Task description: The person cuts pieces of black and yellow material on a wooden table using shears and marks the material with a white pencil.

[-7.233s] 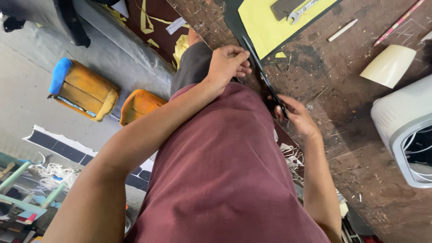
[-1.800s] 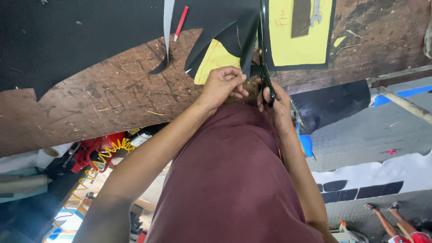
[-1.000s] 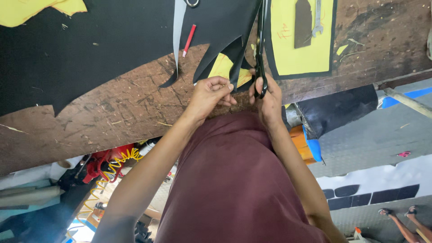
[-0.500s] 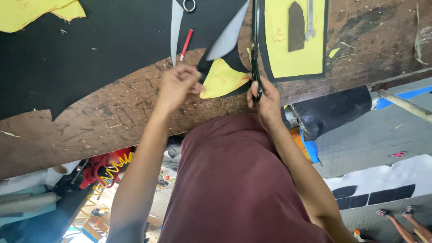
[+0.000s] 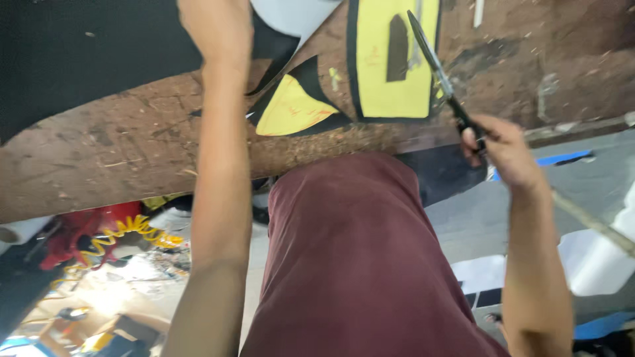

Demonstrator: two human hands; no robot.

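- While the right hand (image 5: 506, 149) hung just off the desk (image 5: 119, 165) edge, its fingers were closed around the dark handles of the scissors (image 5: 442, 79), whose blades lay shut and slanted over the yellow sheet (image 5: 390, 86).
- The left hand (image 5: 215, 26) reached forward onto the black sheet (image 5: 86, 59); whether its fingers gripped anything could not be told.
- A yellow offcut (image 5: 288, 109) with black edging lay on the rough wooden desk between the two arms.
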